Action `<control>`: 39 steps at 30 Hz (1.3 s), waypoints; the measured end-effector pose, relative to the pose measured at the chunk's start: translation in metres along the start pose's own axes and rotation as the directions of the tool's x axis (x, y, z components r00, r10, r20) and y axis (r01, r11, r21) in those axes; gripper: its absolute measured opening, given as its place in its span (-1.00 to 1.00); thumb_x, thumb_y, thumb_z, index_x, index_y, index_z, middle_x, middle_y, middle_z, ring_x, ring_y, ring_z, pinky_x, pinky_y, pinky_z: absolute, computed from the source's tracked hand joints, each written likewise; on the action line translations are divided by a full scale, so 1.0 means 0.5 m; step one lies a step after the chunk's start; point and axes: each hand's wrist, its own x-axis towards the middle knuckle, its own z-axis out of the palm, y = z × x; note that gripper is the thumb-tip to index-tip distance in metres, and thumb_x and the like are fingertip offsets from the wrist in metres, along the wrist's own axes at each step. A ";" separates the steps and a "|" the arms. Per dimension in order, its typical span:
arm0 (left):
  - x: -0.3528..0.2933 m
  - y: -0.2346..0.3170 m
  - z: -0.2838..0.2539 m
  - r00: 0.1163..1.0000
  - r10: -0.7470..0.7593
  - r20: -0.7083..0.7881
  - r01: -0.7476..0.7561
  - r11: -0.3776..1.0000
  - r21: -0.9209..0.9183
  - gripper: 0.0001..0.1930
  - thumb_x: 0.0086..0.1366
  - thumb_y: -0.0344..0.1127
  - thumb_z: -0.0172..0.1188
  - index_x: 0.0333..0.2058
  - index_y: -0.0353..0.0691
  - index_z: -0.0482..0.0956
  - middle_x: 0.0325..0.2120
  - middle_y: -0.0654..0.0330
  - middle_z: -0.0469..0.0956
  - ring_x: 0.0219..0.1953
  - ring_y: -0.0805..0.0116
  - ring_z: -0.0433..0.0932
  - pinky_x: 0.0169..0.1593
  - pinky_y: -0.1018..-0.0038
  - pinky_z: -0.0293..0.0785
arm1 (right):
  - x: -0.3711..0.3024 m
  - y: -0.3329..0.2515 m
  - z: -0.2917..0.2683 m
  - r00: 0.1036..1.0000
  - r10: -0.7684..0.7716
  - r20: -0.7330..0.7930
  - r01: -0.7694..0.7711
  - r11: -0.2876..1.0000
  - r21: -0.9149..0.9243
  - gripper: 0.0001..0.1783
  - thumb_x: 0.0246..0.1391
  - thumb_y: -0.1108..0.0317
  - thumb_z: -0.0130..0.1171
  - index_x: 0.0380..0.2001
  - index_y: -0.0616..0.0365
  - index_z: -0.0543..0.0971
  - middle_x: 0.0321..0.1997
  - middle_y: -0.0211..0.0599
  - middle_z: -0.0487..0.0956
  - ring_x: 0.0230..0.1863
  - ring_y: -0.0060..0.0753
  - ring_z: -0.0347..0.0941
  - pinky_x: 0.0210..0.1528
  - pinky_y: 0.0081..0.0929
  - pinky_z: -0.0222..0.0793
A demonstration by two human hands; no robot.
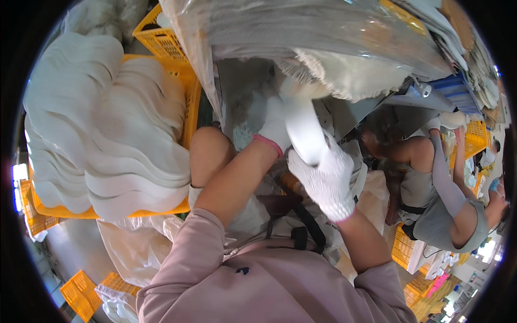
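Both my hands wear white knit gloves. My right hand point(326, 175) is closed round the near end of a white shoe sole point(302, 132). At the sole's left side my left hand point(273, 123) grips it too, though its fingers are blurred and partly hidden. The sole's far end tilts up against a blurred, pale round thing point(301, 89), perhaps a wheel, under a frayed cream cloth point(358, 72). To my left, a heap of similar white soles point(102, 129) overfills a yellow crate point(191, 99).
A grey plastic-covered hood point(312, 32) hangs over the work spot. Behind my left hand is a dusty grey recess point(242, 86). A co-worker point(449, 210) sits close on my right. More yellow crates point(81, 293) stand on the floor at the lower left.
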 end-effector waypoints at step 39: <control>-0.069 0.018 -0.006 0.977 0.148 0.153 -0.146 0.989 -0.028 -0.53 0.52 0.05 -0.09 -0.12 -0.26 0.59 -0.31 0.06 0.67 -0.29 0.14 0.69 -0.18 0.25 0.70 | 0.092 -0.001 -0.008 0.933 0.060 0.355 -0.325 0.567 0.757 -0.48 0.07 0.35 0.46 0.09 0.32 0.63 -0.12 -0.21 0.75 -0.14 -0.33 0.70 -0.03 -0.38 0.61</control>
